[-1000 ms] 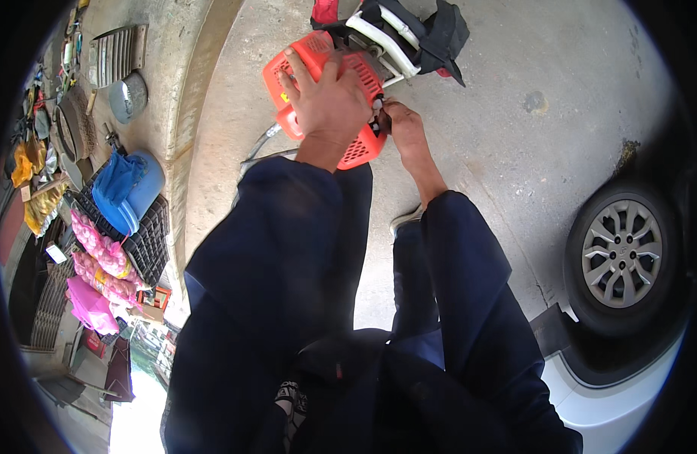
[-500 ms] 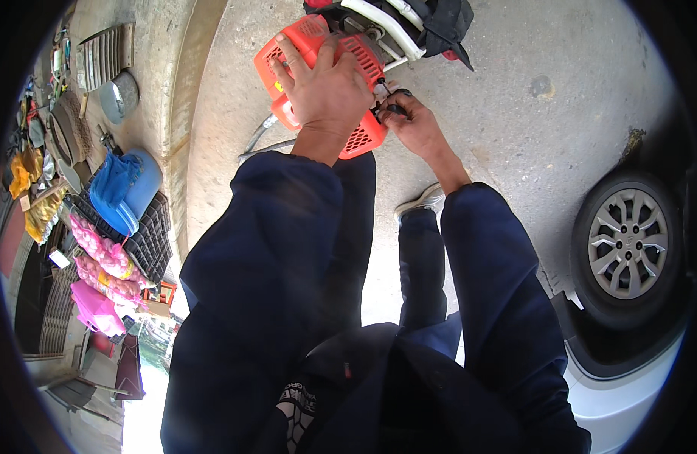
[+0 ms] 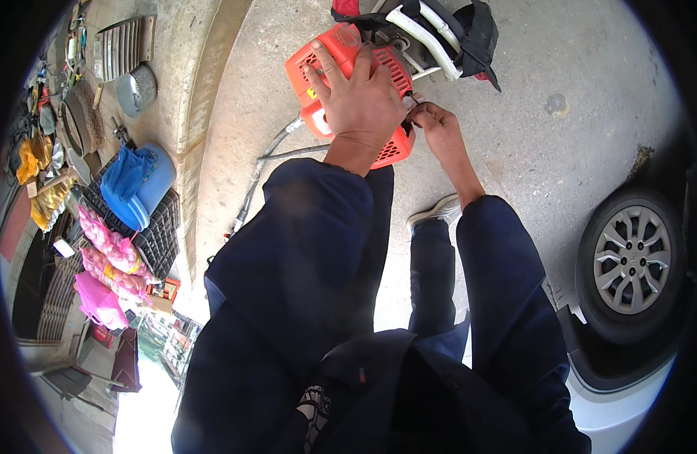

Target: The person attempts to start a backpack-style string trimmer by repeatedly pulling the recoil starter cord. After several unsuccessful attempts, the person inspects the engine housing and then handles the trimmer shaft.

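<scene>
An orange-red engine unit (image 3: 301, 72) with slotted covers lies on the concrete at the top middle. My left hand (image 3: 360, 102) rests flat across its top, fingers spread. At the engine's right side, my right hand (image 3: 441, 132) has its thumb and fingers pinched together next to a small pale part. A bit of dark material shows below those fingertips, but what they hold is hidden. White tubes of a frame (image 3: 418, 30) and black padded straps (image 3: 478, 41) adjoin the engine's far side. From its left side a grey hose (image 3: 250, 191) runs toward me.
A car wheel (image 3: 632, 253) stands at the right. Along the left, past a concrete ledge (image 3: 204, 98), are a blue bucket (image 3: 158, 170), a black crate (image 3: 161, 234), pink net bags (image 3: 110, 242) and a metal pot (image 3: 136, 91). My shoe (image 3: 435, 210) is on the floor below the engine.
The whole view has shifted, putting the scene lower and further right. My right fingers have drawn together beside the engine, and the black piece seen at them is now mostly hidden. My left hand stays on the cover.
</scene>
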{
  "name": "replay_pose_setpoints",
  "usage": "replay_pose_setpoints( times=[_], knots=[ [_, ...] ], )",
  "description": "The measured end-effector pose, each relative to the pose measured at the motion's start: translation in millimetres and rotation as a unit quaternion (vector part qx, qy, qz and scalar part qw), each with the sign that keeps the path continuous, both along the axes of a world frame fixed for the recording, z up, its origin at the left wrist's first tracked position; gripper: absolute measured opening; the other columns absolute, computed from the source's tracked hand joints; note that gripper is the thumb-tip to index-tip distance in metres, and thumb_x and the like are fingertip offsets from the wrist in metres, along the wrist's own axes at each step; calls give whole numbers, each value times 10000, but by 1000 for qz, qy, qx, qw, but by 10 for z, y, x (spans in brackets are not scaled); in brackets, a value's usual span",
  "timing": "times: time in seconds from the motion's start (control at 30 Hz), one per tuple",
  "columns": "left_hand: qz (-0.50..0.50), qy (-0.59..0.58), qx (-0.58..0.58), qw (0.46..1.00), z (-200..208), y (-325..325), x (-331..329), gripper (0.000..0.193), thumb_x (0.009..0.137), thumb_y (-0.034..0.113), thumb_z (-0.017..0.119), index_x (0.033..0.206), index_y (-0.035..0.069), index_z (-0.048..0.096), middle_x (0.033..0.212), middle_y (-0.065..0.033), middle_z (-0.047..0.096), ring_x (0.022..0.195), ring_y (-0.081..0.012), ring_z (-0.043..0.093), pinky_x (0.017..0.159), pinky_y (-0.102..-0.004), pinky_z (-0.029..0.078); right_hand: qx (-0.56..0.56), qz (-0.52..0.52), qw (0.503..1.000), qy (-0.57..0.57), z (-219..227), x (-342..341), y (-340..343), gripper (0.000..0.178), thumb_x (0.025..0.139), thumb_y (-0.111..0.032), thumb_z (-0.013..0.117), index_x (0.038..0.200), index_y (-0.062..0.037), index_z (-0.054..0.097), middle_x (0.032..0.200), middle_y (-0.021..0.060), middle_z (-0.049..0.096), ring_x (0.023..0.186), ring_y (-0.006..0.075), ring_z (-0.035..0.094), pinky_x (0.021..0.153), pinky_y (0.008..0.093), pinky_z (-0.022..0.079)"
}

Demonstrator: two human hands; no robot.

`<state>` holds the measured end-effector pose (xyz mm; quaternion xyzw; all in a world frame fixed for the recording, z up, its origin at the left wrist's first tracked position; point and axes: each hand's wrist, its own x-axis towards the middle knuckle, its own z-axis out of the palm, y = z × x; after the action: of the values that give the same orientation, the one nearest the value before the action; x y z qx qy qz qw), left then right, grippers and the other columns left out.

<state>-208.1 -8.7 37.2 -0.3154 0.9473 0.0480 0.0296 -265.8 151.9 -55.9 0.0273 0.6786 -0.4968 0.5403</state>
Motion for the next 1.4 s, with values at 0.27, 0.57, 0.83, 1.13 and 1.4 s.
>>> replay_pose_setpoints(
  times=[0.27, 0.57, 0.83, 1.13, 1.4],
  knots=[
    [7, -11, -11, 1000, -14, 3, 3, 217, 868, 235, 672, 1042, 177, 788, 1475, 4, 611, 1491, -664, 226, 1151, -816, 231, 16, 15, 1000, -1, 143, -56, -106, 314, 966, -260, 568, 820, 5, 653, 720, 60, 612, 710, 141, 550, 691, 318, 454],
    [-12, 17, -17, 1000, -16, 15, 16, 225, 847, 259, 708, 988, 110, 799, 1446, -59, 618, 1487, -669, 236, 1125, -837, 228, 52, -29, 997, -48, 1776, 31, 902, 240, 1031, -202, 506, 878, -25, 561, 823, 10, 521, 815, 125, 468, 803, 286, 386],
    [-9, 22, -22, 999, 1, -2, -13, 214, 838, 260, 723, 967, 108, 800, 1421, -62, 636, 1482, -668, 251, 1111, -842, 246, -41, -53, 997, -33, 408, -44, -97, 265, 978, -191, 517, 866, 24, 625, 814, 52, 608, 785, 153, 534, 762, 291, 434],
    [0, -29, -9, 1000, 4, 14, -2, 201, 880, 233, 674, 1039, 177, 784, 1488, -1, 604, 1495, -653, 235, 1140, -808, 258, 81, -45, 993, -72, 1575, 81, 808, 312, 1018, -276, 495, 860, -21, 579, 848, 50, 564, 884, 149, 511, 853, 293, 385],
    [-8, 23, -22, 999, -7, 7, -27, 230, 837, 261, 711, 984, 102, 790, 1420, -60, 630, 1485, -663, 256, 1120, -837, 230, -1, 87, 986, 144, 76, -58, -260, 280, 990, -233, 526, 915, 21, 617, 799, 92, 612, 757, 180, 578, 752, 316, 470]
  ],
)
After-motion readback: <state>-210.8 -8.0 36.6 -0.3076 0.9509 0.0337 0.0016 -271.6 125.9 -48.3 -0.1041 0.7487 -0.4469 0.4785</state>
